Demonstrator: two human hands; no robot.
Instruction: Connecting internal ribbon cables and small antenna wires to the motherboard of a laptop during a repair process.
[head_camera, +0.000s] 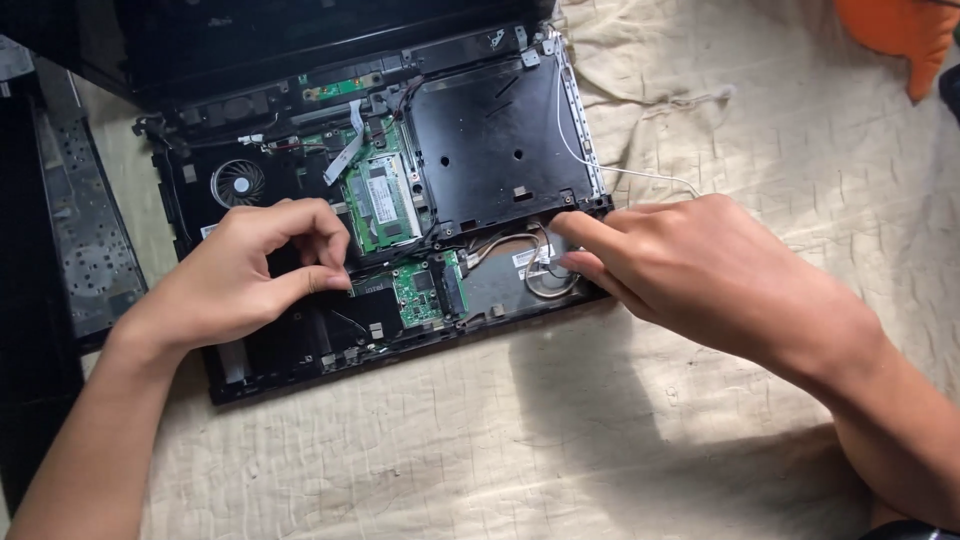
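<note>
An opened black laptop base (500, 150) lies on a cream cloth, its green circuit boards (385, 200), round fan (237, 183) and wires exposed. My left hand (245, 275) rests over the left middle of the base, its thumb and fingers pinched together just left of the lower green board (420, 290); whether anything small sits between them I cannot tell. My right hand (690, 265) reaches in from the right, forefinger stretched out, fingertips pressing on the thin wires and a white label (530, 258) near the front right corner.
A removed black cover panel (85, 230) lies to the left of the laptop. The laptop's lid (300, 30) stands open at the back. An orange object (905, 35) sits at the top right corner. A white cable (640, 175) trails off the base onto the creased cloth (500, 430).
</note>
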